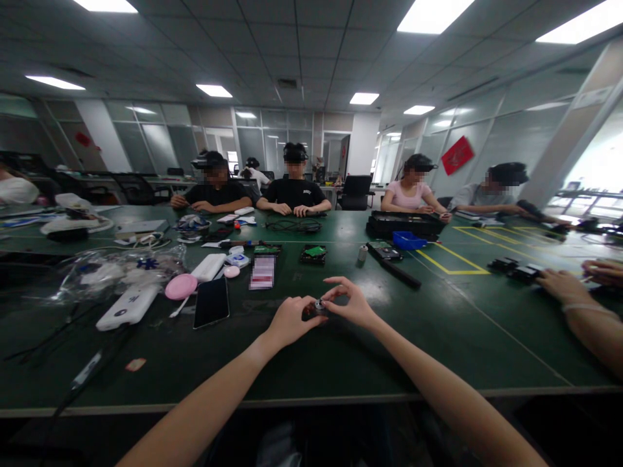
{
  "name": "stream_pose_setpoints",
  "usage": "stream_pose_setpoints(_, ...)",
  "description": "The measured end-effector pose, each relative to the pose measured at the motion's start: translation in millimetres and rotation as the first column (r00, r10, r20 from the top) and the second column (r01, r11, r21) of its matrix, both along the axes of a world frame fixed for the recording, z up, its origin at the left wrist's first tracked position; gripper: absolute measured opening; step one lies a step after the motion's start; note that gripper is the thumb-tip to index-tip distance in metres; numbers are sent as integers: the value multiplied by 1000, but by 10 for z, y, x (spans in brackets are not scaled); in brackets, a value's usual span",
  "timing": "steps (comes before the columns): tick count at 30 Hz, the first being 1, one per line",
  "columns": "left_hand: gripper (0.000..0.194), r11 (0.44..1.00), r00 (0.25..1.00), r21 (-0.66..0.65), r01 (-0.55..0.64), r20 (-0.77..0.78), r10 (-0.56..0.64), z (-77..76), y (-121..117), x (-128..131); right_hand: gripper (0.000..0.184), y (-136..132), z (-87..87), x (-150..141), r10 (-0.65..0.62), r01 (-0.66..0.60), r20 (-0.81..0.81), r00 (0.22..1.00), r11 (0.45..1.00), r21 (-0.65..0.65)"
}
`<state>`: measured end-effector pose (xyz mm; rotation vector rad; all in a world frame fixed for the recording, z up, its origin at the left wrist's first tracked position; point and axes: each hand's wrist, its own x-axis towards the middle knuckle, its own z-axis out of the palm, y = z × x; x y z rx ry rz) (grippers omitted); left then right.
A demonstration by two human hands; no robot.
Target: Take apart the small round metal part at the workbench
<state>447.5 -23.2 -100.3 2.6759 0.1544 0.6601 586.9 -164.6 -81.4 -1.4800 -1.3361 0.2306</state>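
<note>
Just above the green table (302, 370), both hands meet around a small round silver metal part (318, 305). My left hand (292, 319) curls around its left side, thumb and fingers closed on it. A dark brownish bit shows inside that grip, too small to name. From the right, my right hand (351, 303) pinches the top of the metal part between thumb and index finger, its other fingers raised. Beyond the hands lie a green circuit board (313, 253) and a small silver cylinder (363, 253) standing upright.
On the left are a black phone (211, 303), a white power bank (129, 306), a pink disc (181, 287) and plastic bags (111, 269). A black bar (400, 274) and blue tray (409, 240) lie right. A neighbour's hand (559, 285) works far right; several people sit opposite.
</note>
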Motion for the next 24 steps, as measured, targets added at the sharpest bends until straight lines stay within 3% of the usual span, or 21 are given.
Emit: stream_pose_setpoints(24, 34, 1000, 1000, -8, 5, -6, -6, -19, 6, 5, 48, 6, -23, 19, -17, 17, 24, 1000, 1000, 17)
